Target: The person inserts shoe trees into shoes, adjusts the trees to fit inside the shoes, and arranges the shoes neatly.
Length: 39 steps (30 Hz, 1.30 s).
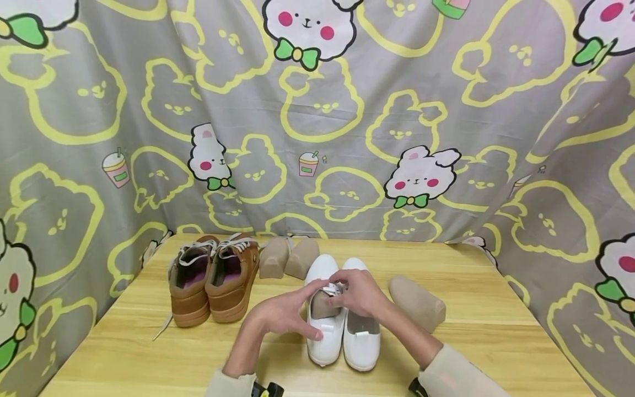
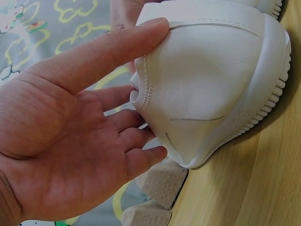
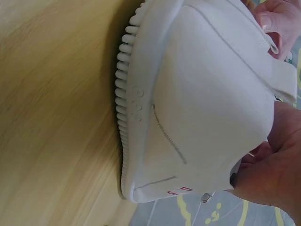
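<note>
A pair of white slip-on shoes stands side by side, heels toward me. The left white shoe (image 1: 323,347) has a beige shoe insert (image 1: 324,307) in its opening. My left hand (image 1: 285,313) holds this shoe from the left: the thumb lies at the heel and the fingers reach to the front of the opening. In the left wrist view that thumb presses the white upper (image 2: 202,70). My right hand (image 1: 361,293) passes over the right white shoe (image 1: 362,350) and pinches the front edge of the left shoe's opening; its fingertips are partly hidden.
Brown lace-up shoes (image 1: 232,286) stand on the left, one lace trailing onto the wooden table (image 1: 476,353). Two beige inserts (image 1: 302,260) lie behind, between the pairs. Another beige insert (image 1: 419,303) lies to the right. A patterned curtain (image 1: 342,154) encloses the back and sides.
</note>
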Each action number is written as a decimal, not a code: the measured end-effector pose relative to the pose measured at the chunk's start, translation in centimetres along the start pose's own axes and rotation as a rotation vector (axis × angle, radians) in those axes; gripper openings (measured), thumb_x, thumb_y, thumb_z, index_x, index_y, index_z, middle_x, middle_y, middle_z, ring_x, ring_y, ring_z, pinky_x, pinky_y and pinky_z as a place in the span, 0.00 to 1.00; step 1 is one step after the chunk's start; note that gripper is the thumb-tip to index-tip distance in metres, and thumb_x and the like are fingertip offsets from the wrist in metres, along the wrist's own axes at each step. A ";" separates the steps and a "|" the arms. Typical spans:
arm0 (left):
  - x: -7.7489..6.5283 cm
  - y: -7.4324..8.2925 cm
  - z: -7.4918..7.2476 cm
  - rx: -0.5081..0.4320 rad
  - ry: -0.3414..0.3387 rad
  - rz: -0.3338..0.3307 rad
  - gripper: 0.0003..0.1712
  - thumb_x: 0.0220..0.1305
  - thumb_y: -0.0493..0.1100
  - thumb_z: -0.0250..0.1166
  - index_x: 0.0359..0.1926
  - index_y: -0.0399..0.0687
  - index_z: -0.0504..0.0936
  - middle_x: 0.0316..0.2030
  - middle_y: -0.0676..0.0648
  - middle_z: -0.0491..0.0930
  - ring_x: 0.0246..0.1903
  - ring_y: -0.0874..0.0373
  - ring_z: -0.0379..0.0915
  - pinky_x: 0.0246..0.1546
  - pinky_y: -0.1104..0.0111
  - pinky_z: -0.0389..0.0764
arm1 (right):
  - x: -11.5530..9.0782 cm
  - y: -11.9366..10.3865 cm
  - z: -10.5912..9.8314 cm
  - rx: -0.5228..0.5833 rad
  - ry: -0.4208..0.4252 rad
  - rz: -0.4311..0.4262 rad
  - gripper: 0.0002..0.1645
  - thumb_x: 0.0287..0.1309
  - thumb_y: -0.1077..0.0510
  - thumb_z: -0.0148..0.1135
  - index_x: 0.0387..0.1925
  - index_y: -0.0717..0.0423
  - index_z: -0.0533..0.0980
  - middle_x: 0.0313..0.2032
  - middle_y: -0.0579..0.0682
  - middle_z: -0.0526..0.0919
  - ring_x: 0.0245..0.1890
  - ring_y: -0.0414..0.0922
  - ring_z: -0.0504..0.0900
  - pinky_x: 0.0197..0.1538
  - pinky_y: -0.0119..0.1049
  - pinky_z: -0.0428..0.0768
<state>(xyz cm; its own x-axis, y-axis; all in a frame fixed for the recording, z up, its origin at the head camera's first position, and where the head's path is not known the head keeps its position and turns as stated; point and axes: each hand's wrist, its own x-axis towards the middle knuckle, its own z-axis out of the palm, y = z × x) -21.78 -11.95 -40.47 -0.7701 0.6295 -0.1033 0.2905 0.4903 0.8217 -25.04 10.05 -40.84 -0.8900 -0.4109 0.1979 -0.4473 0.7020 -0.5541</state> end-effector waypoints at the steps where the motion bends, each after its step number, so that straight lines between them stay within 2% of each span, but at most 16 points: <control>1: 0.0 0.0 0.0 0.001 0.002 -0.001 0.61 0.53 0.45 0.79 0.80 0.50 0.51 0.79 0.42 0.54 0.76 0.47 0.52 0.74 0.46 0.59 | 0.0 0.0 0.0 0.000 0.001 -0.003 0.21 0.42 0.52 0.82 0.41 0.49 0.87 0.39 0.46 0.89 0.39 0.45 0.83 0.44 0.42 0.80; 11: 0.1 0.1 0.0 0.000 -0.002 0.002 0.60 0.53 0.45 0.79 0.80 0.49 0.52 0.78 0.42 0.55 0.75 0.46 0.54 0.74 0.46 0.59 | 0.1 0.2 0.2 0.004 -0.001 -0.019 0.18 0.42 0.51 0.83 0.37 0.48 0.86 0.37 0.44 0.89 0.41 0.44 0.84 0.46 0.44 0.82; 21: 0.0 0.3 0.2 -0.016 0.005 -0.004 0.60 0.52 0.43 0.79 0.79 0.48 0.54 0.77 0.41 0.57 0.75 0.45 0.55 0.73 0.47 0.61 | 0.2 0.3 0.3 -0.002 0.011 -0.033 0.18 0.41 0.52 0.83 0.37 0.49 0.87 0.34 0.42 0.88 0.37 0.40 0.83 0.43 0.40 0.81; 31: 0.0 0.3 0.1 0.004 0.027 -0.010 0.60 0.51 0.44 0.80 0.79 0.48 0.54 0.78 0.39 0.56 0.75 0.44 0.54 0.74 0.45 0.57 | 0.2 0.1 0.3 0.002 0.022 -0.026 0.18 0.42 0.52 0.83 0.37 0.50 0.87 0.34 0.43 0.88 0.37 0.41 0.83 0.42 0.40 0.82; 39: 0.0 0.1 0.1 -0.008 0.031 -0.009 0.61 0.51 0.44 0.80 0.80 0.49 0.53 0.78 0.39 0.53 0.76 0.43 0.52 0.74 0.45 0.57 | 0.3 -0.2 0.7 -0.052 0.011 -0.030 0.23 0.44 0.49 0.81 0.41 0.50 0.80 0.33 0.42 0.82 0.35 0.40 0.77 0.40 0.37 0.77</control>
<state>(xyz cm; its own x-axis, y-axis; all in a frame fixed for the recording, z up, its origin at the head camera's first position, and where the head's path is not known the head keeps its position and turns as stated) -21.73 -11.86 -40.43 -0.7899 0.6060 -0.0938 0.2786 0.4908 0.8255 -25.13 9.42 -41.23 -0.8768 -0.4261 0.2226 -0.4776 0.7186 -0.5055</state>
